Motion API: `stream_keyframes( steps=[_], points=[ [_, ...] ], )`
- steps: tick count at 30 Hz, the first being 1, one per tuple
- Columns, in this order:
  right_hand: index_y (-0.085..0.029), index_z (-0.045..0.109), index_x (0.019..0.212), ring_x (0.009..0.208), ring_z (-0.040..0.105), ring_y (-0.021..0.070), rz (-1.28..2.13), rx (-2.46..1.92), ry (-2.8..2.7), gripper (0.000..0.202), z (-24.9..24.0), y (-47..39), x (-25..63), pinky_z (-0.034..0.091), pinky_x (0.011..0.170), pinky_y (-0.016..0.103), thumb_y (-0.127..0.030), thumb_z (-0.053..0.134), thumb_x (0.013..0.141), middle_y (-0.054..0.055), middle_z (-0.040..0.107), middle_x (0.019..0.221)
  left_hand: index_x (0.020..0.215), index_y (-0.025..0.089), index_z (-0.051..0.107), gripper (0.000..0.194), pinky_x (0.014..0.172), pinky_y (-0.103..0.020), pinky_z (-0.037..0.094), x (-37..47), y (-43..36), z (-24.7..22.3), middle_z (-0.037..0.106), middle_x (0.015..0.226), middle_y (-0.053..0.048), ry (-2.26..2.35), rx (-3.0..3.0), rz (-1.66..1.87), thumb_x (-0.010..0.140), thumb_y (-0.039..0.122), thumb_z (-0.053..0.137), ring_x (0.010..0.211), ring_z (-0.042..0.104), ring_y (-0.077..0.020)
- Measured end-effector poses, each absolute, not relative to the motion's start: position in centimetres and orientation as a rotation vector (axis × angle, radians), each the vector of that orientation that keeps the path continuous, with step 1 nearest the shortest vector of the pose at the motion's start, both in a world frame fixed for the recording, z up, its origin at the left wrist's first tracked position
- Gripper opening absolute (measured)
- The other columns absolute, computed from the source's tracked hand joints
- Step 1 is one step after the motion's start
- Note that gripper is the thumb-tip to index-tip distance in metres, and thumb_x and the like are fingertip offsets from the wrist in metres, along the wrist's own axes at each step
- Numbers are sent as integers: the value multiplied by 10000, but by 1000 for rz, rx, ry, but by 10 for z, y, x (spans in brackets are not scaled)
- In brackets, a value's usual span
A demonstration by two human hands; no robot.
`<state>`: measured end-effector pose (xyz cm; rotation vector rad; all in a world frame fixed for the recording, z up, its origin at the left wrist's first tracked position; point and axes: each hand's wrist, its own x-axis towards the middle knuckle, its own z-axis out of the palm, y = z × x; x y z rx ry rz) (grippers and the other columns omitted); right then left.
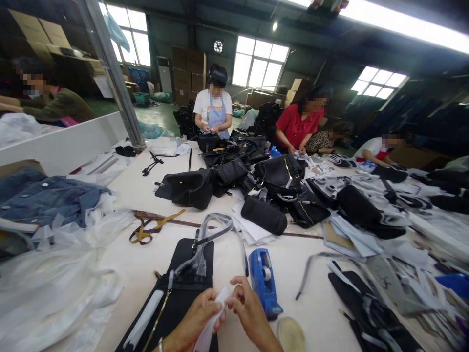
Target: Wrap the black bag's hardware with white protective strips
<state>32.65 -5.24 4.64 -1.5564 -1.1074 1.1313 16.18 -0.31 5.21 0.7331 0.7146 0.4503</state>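
My left hand point(200, 315) is closed round a strip of white paper point(209, 328), above the right side of a black bag point(186, 305). Beside it, my right hand point(247, 308) has its thumb and index finger at the paper's upper edge, fingers bent. The black bag lies flat with a gold zipper and a white wrapped roll point(143, 318) on it. A strap in clear plastic point(200, 254) loops over its top. Just right of my right hand stands a blue tape dispenser point(264, 283).
A pile of black bags point(264, 215) covers the far middle. White sheeting point(54, 278) lies at left, a round yellowish disc point(290, 335) near the front, another black bag point(370, 313) at right. Several people work beyond the table.
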Motion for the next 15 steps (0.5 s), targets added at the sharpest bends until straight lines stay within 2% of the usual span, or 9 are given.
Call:
stream_keyframes(
  steps=[4,7,15],
  points=[
    [-218,484,1007,548,513,120,1309,-1517,-1117,262,55,-50,336,391,532,216,-192,524,750,-73,562,615,863,164,476,259,491,-198,332,161,-2,42,649,682,-13,714,721,412,790,357,632,482,490,-69],
    [-215,475,1012,542,515,119,1319,-1605,-1177,270,66,-52,343,390,515,211,-182,526,750,-68,571,610,853,169,465,256,483,-198,323,160,-2,33,640,673,-9,814,763,462,797,367,616,483,481,-72],
    [-232,476,1089,620,541,117,1323,-1477,-1414,272,97,-48,335,404,610,224,-156,461,828,-57,597,684,857,172,481,247,482,-204,311,165,-6,22,633,667,-7,825,840,520,814,391,588,489,492,-84]
  ],
)
